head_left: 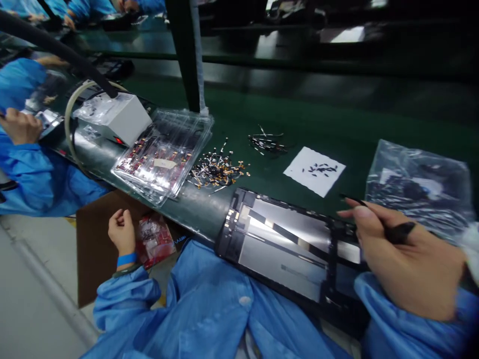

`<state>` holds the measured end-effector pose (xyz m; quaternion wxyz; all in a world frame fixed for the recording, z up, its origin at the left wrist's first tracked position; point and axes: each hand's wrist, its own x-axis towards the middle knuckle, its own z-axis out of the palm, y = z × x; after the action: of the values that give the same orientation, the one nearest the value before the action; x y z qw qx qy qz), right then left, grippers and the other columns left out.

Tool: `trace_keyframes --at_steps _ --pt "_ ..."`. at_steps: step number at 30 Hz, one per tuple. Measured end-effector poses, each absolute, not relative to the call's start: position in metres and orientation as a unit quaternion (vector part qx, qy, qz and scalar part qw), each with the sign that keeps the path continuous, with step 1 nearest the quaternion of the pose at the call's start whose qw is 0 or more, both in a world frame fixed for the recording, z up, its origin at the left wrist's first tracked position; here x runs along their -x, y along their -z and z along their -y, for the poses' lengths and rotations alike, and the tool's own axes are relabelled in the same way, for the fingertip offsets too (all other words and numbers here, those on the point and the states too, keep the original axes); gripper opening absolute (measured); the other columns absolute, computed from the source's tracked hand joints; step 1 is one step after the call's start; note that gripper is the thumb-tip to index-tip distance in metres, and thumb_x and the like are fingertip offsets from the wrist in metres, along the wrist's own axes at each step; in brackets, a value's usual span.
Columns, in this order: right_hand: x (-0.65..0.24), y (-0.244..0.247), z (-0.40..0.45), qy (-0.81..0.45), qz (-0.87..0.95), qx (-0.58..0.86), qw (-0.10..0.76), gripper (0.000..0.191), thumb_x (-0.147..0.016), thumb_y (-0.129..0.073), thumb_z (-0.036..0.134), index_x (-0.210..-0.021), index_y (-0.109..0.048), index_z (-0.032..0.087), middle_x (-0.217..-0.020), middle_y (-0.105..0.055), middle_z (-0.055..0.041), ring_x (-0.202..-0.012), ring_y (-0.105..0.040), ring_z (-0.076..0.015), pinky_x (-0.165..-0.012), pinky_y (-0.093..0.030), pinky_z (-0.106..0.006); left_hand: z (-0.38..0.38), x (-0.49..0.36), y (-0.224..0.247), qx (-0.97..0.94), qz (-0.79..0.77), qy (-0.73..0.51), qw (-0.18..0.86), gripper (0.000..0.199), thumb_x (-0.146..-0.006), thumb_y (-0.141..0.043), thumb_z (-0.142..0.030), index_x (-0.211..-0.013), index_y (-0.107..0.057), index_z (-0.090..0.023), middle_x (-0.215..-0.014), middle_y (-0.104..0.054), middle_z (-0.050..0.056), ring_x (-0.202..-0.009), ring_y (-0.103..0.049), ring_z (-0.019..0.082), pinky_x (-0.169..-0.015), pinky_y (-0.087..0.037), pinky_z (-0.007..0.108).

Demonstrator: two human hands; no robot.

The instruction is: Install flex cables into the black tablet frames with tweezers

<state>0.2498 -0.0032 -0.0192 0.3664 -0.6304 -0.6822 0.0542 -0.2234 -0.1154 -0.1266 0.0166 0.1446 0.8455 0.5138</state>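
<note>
My right hand grips slim black tweezers, their tip pointing left above the right end of an opened device. That device, a tablet or large phone with bare metal inside and a dark ribbon cable across it, lies at the bench's near edge. Off the bench to the left, my left hand is raised with fingers curled toward the thumb; whether anything is pinched there is hidden. Beyond the device lie a pile of small flex cables and a white sheet with small black pieces.
Clear plastic trays hold reddish parts beside a white box. Black strips lie further back. A clear bag rests at right. Below the edge stands a cardboard box with a red-tinted bag. A co-worker sits left.
</note>
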Motion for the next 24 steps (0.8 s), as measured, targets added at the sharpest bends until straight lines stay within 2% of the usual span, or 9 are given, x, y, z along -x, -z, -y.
trace_keyframes --at_steps 2,5,10,13,16,21,24 --pt "-0.247 0.011 0.001 -0.049 0.705 0.601 0.374 0.026 -0.088 -0.056 0.036 -0.091 -0.075 0.019 -0.077 -0.076 -0.0030 -0.072 -0.072 -0.0178 -0.062 -0.053 -0.025 0.107 0.222 0.126 -0.143 -0.825 -0.545 0.034 0.027 -0.091 -0.060 -0.030 -0.112 -0.059 -0.014 -0.094 -0.063 0.004 -0.078 -0.061 0.014 -0.073 -0.055 0.033" --pt "-0.245 0.007 -0.001 -0.044 0.740 0.567 0.358 0.027 -0.089 -0.055 0.035 -0.092 -0.075 0.017 -0.080 -0.076 -0.0036 -0.073 -0.072 -0.0172 -0.066 -0.053 -0.024 0.102 0.222 0.127 -0.127 -0.800 -0.583 0.068 0.028 -0.093 -0.057 -0.034 -0.112 -0.058 -0.014 -0.092 -0.063 0.004 -0.073 -0.060 0.013 -0.067 -0.054 0.030" --pt "-0.243 0.015 0.000 -0.021 0.754 0.550 0.358 0.028 -0.090 -0.054 0.034 -0.094 -0.075 0.016 -0.080 -0.076 -0.0040 -0.071 -0.072 -0.0169 -0.062 -0.052 -0.024 0.118 0.224 0.131 -0.080 -0.777 -0.616 0.101 0.024 -0.090 -0.062 -0.031 -0.105 -0.058 -0.014 -0.083 -0.060 0.000 -0.064 -0.055 0.010 -0.060 -0.050 0.026" --pt "-0.242 0.019 -0.001 -0.016 0.749 0.557 0.359 0.025 -0.089 -0.057 0.034 -0.096 -0.075 0.019 -0.081 -0.076 -0.0035 -0.072 -0.072 -0.0180 -0.063 -0.052 -0.025 0.126 0.222 0.131 -0.048 -0.746 -0.646 0.154 0.031 -0.090 -0.057 -0.046 -0.094 -0.057 -0.015 -0.066 -0.053 -0.004 -0.053 -0.047 0.009 -0.057 -0.046 0.025" --pt "-0.241 0.020 -0.001 -0.023 0.751 0.556 0.356 0.024 -0.087 -0.057 0.034 -0.096 -0.075 0.022 -0.081 -0.076 -0.0021 -0.071 -0.072 -0.0187 -0.063 -0.054 -0.026 0.126 0.219 0.126 -0.036 -0.691 -0.686 0.226 0.042 -0.087 -0.045 -0.059 -0.087 -0.057 -0.018 -0.056 -0.048 -0.004 -0.051 -0.047 0.011 -0.064 -0.050 0.029" --pt "-0.238 0.021 0.002 -0.023 0.713 0.612 0.341 0.029 -0.084 -0.061 0.039 -0.106 -0.075 0.025 -0.081 -0.077 -0.0015 -0.068 -0.072 -0.0190 -0.062 -0.055 -0.027 0.118 0.212 0.115 -0.046 -0.614 -0.735 0.285 0.026 -0.075 -0.050 -0.043 -0.083 -0.059 -0.020 -0.049 -0.037 -0.006 -0.051 -0.043 0.011 -0.072 -0.051 0.031" --pt "-0.237 0.023 0.003 -0.026 0.698 0.633 0.333 0.035 -0.083 -0.062 0.042 -0.112 -0.072 0.025 -0.080 -0.077 -0.0017 -0.064 -0.071 -0.0184 -0.060 -0.055 -0.027 0.114 0.209 0.113 -0.058 -0.590 -0.747 0.302 0.021 -0.068 -0.055 -0.032 -0.083 -0.061 -0.020 -0.050 -0.037 -0.006 -0.052 -0.042 0.011 -0.073 -0.051 0.031"
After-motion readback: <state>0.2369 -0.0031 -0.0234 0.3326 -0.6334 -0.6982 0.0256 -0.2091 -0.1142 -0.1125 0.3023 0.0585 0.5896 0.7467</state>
